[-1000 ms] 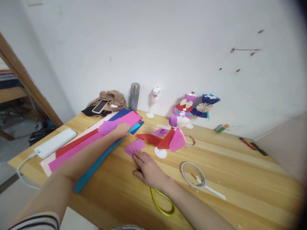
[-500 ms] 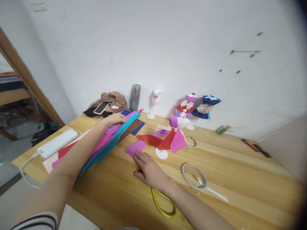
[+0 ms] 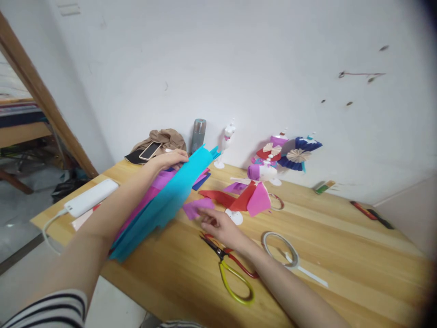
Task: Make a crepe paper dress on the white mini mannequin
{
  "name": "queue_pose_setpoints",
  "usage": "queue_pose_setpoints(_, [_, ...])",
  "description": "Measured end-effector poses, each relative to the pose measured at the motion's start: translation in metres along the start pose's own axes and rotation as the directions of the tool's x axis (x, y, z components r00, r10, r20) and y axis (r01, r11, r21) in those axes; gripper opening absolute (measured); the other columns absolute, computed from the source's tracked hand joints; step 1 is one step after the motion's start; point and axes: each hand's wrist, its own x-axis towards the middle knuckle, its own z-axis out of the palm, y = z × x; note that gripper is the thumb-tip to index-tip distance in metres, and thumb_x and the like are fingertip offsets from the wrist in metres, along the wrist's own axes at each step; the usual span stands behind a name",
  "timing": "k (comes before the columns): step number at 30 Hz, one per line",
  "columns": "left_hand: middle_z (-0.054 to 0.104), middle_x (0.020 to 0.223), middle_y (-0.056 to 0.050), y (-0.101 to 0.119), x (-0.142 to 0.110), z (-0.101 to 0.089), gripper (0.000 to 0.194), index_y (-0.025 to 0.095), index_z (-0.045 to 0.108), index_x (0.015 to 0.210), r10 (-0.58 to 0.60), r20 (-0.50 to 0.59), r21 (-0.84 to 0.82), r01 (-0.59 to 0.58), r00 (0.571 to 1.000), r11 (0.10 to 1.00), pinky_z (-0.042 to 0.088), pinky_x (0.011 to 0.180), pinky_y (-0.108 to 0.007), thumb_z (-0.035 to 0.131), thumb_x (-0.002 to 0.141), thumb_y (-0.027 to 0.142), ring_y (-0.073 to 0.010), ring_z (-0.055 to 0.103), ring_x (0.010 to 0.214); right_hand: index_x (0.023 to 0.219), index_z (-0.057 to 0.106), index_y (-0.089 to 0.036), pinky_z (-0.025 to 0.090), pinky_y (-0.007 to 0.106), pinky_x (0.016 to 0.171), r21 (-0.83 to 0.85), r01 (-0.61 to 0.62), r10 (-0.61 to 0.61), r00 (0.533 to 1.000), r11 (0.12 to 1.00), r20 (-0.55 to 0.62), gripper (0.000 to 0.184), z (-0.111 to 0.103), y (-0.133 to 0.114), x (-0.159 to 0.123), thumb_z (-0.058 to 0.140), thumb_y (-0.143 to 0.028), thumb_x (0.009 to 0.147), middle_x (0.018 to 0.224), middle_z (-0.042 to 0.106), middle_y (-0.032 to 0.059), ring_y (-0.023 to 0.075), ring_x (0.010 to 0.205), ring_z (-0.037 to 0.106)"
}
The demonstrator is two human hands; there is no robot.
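Observation:
My left hand is closed on the upper edge of a turquoise crepe paper sheet, which is raised at a slant over a stack of coloured sheets. Purple and pink sheets show beneath my left hand. My right hand hovers with loosely bent fingers just over a small purple piece, and a gap shows between thumb and fingers. Below it lie scissors with one red and one yellow handle. A white mini mannequin lies on its side, wearing a red and pink paper skirt.
A roll of white tape lies to the right. Against the wall stand a bare mannequin, two dressed ones and a grey bottle. A white power bank, phone and brown cloth are at the left.
My left hand has lifted and spread the turquoise sheet, hiding the brown one. My right hand has risen off the purple piece and bent its fingers, and the whole scissors now show.

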Motion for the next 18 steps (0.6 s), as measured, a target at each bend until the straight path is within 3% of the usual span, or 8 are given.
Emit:
queue_pose_setpoints(2, [0.038,0.059,0.005,0.009,-0.003,-0.003,0.017,0.02,0.045,0.071,0.01,-0.007,-0.051,-0.011,1.0,0.999,0.034,0.05,-0.022,0.055,0.083,0.014,-0.0082,0.041,0.051,0.142,0.055,-0.015,0.057,0.042,0.094,0.195,-0.04,0.042,0.999,0.98,-0.006,0.057,0.002,-0.003,0.009,0.062,-0.031,0.088,0.125,0.072,0.0142,0.0254,0.108,0.07])
queue_pose_setpoints(4, [0.033,0.059,0.005,0.015,-0.004,-0.006,0.023,0.02,0.04,0.069,0.022,-0.011,-0.088,-0.023,1.0,0.996,0.031,0.049,-0.021,0.052,0.088,0.012,-0.0069,0.036,0.05,0.145,0.051,-0.018,0.055,0.043,0.099,0.417,-0.088,0.096,0.995,0.905,0.002,0.062,0.004,-0.01,0.02,0.064,-0.042,0.089,0.136,0.065,0.0164,0.0259,0.121,0.066])
queue_pose_setpoints(8, [0.031,0.056,0.007,0.015,-0.002,-0.004,0.027,0.02,0.037,0.07,0.027,-0.016,-0.131,-0.029,1.0,0.991,0.028,0.046,-0.019,0.046,0.093,0.011,-0.0051,0.032,0.047,0.138,0.054,-0.022,0.058,0.035,0.079,0.76,-0.186,0.134,0.982,0.623,0.131,0.064,0.017,-0.033,0.045,0.07,-0.052,0.084,0.102,0.075,0.0093,0.0199,0.086,0.074])
queue_pose_setpoints(10, [0.032,0.054,0.007,0.01,-0.001,0.001,0.024,0.02,0.039,0.073,0.006,-0.021,-0.134,-0.009,1.0,0.991,0.03,0.045,-0.018,0.047,0.094,0.012,-0.0047,0.034,0.045,0.116,0.064,-0.02,0.055,0.028,0.067,0.809,-0.154,0.166,0.984,0.567,0.071,0.053,0.027,-0.041,0.055,0.081,-0.044,0.072,0.08,0.072,0.0024,0.0157,0.069,0.069])
queue_pose_setpoints(13, [0.051,0.058,0.005,-0.001,-0.002,0.013,0.016,0.019,0.044,0.08,-0.045,0.003,-0.115,0.045,0.999,0.992,0.041,0.048,-0.018,0.053,0.094,0.019,-0.0067,0.05,0.047,0.091,0.063,-0.017,0.051,0.024,0.06,0.806,-0.132,0.238,0.971,0.577,-0.012,0.035,0.041,-0.039,0.064,0.079,-0.037,0.066,0.066,0.061,-0.0027,0.0105,0.058,0.059])
queue_pose_setpoints(15, [0.067,0.073,-0.002,-0.009,-0.004,0.021,0.014,0.018,0.049,0.085,-0.079,0.057,-0.077,0.083,0.995,0.994,0.052,0.056,-0.022,0.059,0.092,0.025,-0.011,0.063,0.057,0.088,0.059,-0.018,0.051,0.024,0.059,0.784,-0.134,0.29,0.955,0.607,-0.061,0.03,0.047,-0.03,0.067,0.073,-0.038,0.071,0.068,0.059,-0.0028,0.0103,0.059,0.059])
queue_pose_setpoints(18, [0.073,0.081,-0.007,-0.025,-0.003,0.032,0.016,0.016,0.056,0.084,-0.126,0.128,0.038,0.122,0.984,0.992,0.057,0.063,-0.027,0.065,0.089,0.028,-0.0155,0.07,0.064,0.092,0.053,-0.021,0.052,0.026,0.059,0.707,-0.146,0.358,0.92,0.692,-0.161,0.024,0.051,-0.014,0.068,0.066,-0.036,0.078,0.077,0.06,-0.002,0.012,0.065,0.061])
